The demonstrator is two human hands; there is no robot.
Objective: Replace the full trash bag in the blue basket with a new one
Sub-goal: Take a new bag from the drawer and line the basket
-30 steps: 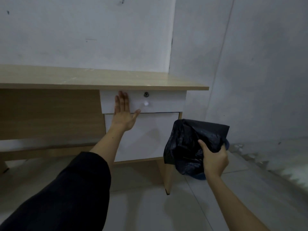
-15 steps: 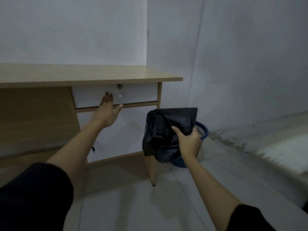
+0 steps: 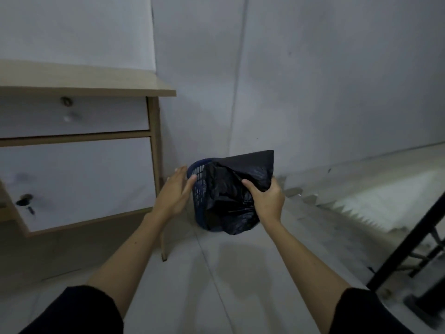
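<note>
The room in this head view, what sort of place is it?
Probably a plain office or study room: a wooden desk with white drawers stands by bare walls, and a blue basket sits on the tiled floor.

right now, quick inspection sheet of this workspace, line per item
surface: pale tiled floor, dimly lit
job's things: blue basket stands on the floor by the desk leg; black trash bag held crumpled in front of it; whether the basket is lined cannot be told
clutter: nothing seen
grippers: right hand grips the bag; left hand open, fingers straight, at the basket's left side, contact unclear
cables: nothing seen
surroundings: wooden desk with white drawers left; grey walls; black metal frame right
</note>
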